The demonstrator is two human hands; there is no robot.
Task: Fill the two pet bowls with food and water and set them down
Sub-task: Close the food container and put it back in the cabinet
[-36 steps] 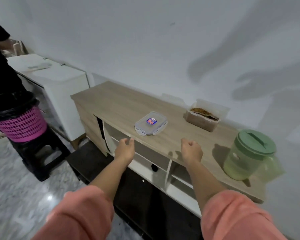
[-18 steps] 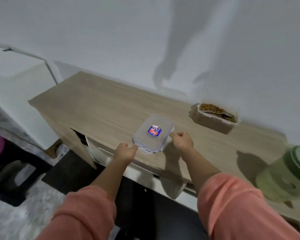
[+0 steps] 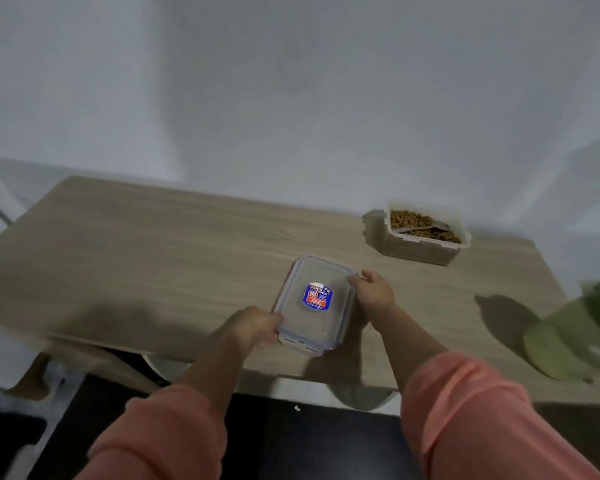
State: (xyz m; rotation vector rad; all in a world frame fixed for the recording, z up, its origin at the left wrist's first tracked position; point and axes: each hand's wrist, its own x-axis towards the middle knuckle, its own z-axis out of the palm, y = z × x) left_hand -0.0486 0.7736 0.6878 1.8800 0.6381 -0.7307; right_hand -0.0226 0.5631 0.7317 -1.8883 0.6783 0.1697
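Head view: clear lidded container (image 3: 315, 304) between left hand (image 3: 253, 327), right hand (image 3: 373, 290); fingers touching edges.

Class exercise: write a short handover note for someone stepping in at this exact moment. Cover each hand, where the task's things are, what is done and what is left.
Left hand: gripping the near-left corner of the clear lid.
Right hand: fingers on the lid's right edge.
The lid lies flat near the front edge of the wooden cabinet top.
Open food container, holding kibble and a scoop, stands at the back by the wall.
Green pitcher stands at the far right.
Done: food container is open.
Left: no pet bowls in view; filling and setting down both remain.
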